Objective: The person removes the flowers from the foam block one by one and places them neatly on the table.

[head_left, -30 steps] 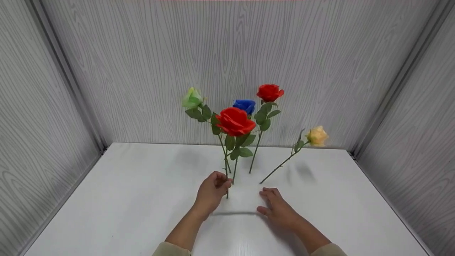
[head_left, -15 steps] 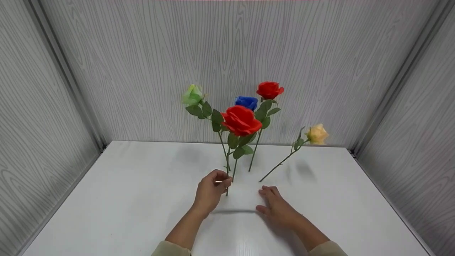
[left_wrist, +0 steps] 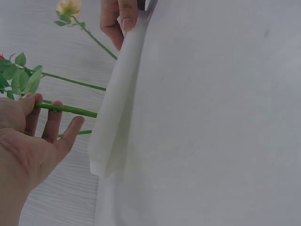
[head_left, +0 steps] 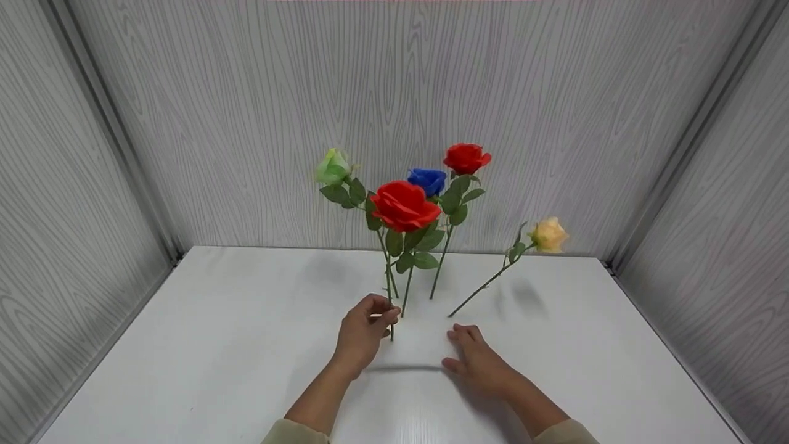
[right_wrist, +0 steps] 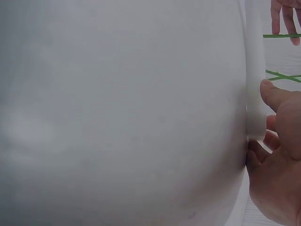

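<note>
My left hand [head_left: 360, 333] pinches the lower stem of the large red rose [head_left: 405, 206], which stands nearly upright. In the left wrist view, the green stem [left_wrist: 70, 109] crosses the fingers and its end disappears at a rounded white holder [left_wrist: 113, 110] that blends into the table. My right hand [head_left: 481, 367] grips the holder's right end; the right wrist view shows the thumb [right_wrist: 273, 92] at its edge and curled fingers at its end. Behind the held rose stand a blue rose [head_left: 426, 180], a light green rose [head_left: 333, 166] and another red rose [head_left: 466, 158].
A pale yellow rose [head_left: 548, 235] leans far to the right, its stem foot just beyond my right fingers. The white table [head_left: 246, 333] ends at a grey wood-grain back wall [head_left: 277, 123], with side panels to left and right.
The held red rose's head swings slightly right, then back left, while my left fingers stay on its stem. My right hand and the other roses keep their places.
</note>
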The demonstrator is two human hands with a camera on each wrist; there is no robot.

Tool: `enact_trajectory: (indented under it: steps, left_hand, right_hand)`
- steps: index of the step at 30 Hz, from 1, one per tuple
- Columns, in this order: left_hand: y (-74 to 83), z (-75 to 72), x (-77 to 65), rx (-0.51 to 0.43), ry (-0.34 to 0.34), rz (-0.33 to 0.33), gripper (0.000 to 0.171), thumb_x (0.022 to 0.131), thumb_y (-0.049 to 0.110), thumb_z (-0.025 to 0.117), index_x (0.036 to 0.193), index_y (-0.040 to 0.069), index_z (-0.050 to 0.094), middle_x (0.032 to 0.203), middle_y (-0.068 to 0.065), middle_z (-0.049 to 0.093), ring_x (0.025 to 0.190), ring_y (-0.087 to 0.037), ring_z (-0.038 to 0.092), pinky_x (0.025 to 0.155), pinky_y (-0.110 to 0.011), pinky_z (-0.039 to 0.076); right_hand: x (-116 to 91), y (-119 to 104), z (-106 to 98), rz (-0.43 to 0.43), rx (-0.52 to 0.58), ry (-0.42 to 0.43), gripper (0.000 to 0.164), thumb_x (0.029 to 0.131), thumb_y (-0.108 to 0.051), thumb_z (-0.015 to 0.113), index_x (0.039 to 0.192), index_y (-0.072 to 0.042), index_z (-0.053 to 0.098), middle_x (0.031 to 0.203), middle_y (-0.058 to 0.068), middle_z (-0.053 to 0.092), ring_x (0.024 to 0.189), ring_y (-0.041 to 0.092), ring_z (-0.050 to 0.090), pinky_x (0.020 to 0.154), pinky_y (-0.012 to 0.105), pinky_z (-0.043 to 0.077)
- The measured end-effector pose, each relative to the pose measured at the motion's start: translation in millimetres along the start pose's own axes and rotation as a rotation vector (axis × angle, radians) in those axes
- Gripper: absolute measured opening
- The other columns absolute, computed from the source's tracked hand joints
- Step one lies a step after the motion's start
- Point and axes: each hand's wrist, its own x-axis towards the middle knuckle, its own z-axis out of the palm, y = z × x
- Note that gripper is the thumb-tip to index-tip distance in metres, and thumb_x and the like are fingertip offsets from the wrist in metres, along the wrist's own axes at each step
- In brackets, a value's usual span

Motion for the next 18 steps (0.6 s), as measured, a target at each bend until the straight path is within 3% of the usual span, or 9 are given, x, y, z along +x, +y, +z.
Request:
enact_trajectory:
  steps: [6, 18]
  left_hand:
    - [-0.1, -0.3, 1.0, -0.003, 0.020, 0.013, 0.022, 0.108, 0.027, 0.070, 0.120, 0.009, 0.066, 0.123, -0.016, 0.075, 0.111, -0.023, 0.077, 0.093, -0.036, 0.067]
    - [13.4, -6.4, 2.1, -0.009, 0.028, 0.000, 0.024, 0.107, 0.030, 0.071, 0.123, 0.012, 0.066, 0.121, -0.009, 0.074, 0.111, -0.018, 0.075, 0.093, -0.035, 0.067]
  right_hand:
    - [1, 0, -1, 0.009, -0.008, -0.011, 0.067, 0.108, -0.032, 0.069, 0.161, 0.000, 0.044, 0.169, 0.021, 0.034, 0.160, 0.040, 0.038, 0.131, 0.061, 0.032]
    - [-3, 3, -3, -0.080, -0.087, -0.043, 0.070, 0.112, -0.035, 0.060, 0.164, 0.006, 0.037, 0.169, 0.027, 0.029, 0.160, 0.044, 0.035, 0.129, 0.063, 0.033]
